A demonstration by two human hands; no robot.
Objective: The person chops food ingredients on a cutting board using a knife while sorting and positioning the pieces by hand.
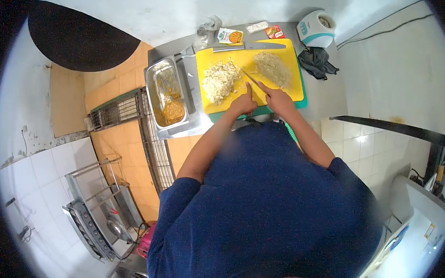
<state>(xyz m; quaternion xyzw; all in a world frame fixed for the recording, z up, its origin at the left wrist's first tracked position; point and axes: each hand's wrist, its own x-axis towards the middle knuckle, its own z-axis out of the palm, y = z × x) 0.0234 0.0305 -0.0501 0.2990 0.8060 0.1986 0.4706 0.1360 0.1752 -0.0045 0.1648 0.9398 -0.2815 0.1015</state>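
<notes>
My right hand (pixel 280 101) grips a knife (pixel 250 76), its index finger laid along the back of the knife. The blade slants up and left over the yellow cutting board (pixel 291 60). My left hand (pixel 243 105) is at the board's near edge, index finger stretched out beside the knife and its other fingers partly hidden. Left of the blade lies a heap of coarsely chopped pale pieces (pixel 220 81). On the right is a finer, beige chopped heap (pixel 272 69). A second, larger knife (pixel 263 46) lies across the board's far edge.
Under the yellow board sits a green board (pixel 302 92). At left, a steel pan (pixel 183 85) holds an orange-brown paste. Along the wall are a plastic bag (pixel 208 31), seasoning packets (pixel 230 36), a white-and-teal appliance (pixel 315 29) and a black bag (pixel 318 62).
</notes>
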